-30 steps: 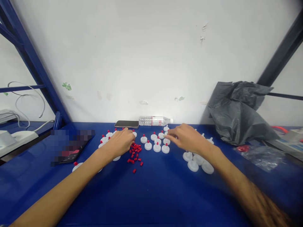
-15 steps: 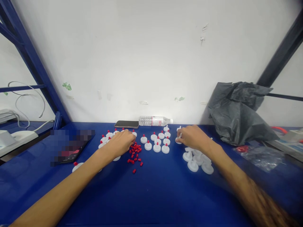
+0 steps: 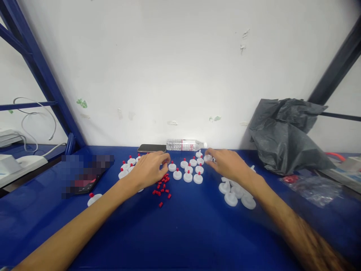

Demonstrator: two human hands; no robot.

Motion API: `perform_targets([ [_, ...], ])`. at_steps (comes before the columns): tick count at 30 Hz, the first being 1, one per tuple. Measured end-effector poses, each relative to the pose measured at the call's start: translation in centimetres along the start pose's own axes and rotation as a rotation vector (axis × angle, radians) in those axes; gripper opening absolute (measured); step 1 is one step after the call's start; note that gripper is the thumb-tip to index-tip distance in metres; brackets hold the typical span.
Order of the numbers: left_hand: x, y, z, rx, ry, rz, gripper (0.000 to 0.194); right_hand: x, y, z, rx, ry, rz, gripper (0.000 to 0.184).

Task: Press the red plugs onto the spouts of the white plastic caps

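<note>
My left hand (image 3: pixel 149 168) hovers over a pile of small red caps (image 3: pixel 162 186) on the blue table (image 3: pixel 180 233), its fingers pinched together near the pile's far edge; what they hold is too small to make out. My right hand (image 3: pixel 227 163) holds a white plastic disc (image 3: pixel 208 158) in its fingertips, just right of a group of white discs with red tips (image 3: pixel 189 169). Plain white discs without red tips (image 3: pixel 235 194) lie under my right wrist. More red-tipped discs (image 3: pixel 126 167) sit left of my left hand.
A phone (image 3: pixel 151 148) and a lying water bottle (image 3: pixel 186 144) rest against the back wall. A crumpled grey plastic bag (image 3: pixel 284 135) fills the right rear. A clear bag with red pieces (image 3: pixel 310 186) lies at right. A blurred dark object (image 3: pixel 84 175) and white cables (image 3: pixel 25 160) are at left.
My right hand picked a white disc from the plain ones and carried it left toward the red-tipped group. My left hand lifted from the red pile and moved slightly forward, fingers pinched.
</note>
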State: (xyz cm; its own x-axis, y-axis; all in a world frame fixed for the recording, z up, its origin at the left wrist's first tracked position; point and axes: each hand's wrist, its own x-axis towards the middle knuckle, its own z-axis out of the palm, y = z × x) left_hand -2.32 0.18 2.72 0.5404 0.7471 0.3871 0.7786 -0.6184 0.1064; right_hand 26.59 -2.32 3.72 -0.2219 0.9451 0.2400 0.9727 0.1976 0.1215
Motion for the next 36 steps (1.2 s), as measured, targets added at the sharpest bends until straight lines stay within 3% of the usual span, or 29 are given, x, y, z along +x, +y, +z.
perform_targets([
  [6, 0.0, 1.6, 0.4, -0.460, 0.087, -0.093, 0.019, -0.3, -2.3, -0.1, 0.139, 0.229, -0.170, 0.030],
  [12, -0.3, 2.6, 0.9, -0.803, 0.062, -0.175, 0.025, -1.1, -4.3, 0.6, 0.178, 0.372, -0.341, 0.029],
  [21, -0.4, 2.8, 1.0, -0.826, 0.056, -0.149, 0.023, -1.0, -4.7, 0.8, 0.219, 0.444, -0.394, 0.031],
  [27, -0.4, 2.7, 1.2, -0.758, 0.090, -0.164, 0.025, -1.1, -4.8, 0.7, 0.393, 0.401, -0.384, 0.035],
  [36, -0.7, 2.4, 1.3, -0.588, 0.135, 0.010, 0.023, -1.4, -5.3, 1.3, 0.455, 0.562, -0.495, 0.037],
])
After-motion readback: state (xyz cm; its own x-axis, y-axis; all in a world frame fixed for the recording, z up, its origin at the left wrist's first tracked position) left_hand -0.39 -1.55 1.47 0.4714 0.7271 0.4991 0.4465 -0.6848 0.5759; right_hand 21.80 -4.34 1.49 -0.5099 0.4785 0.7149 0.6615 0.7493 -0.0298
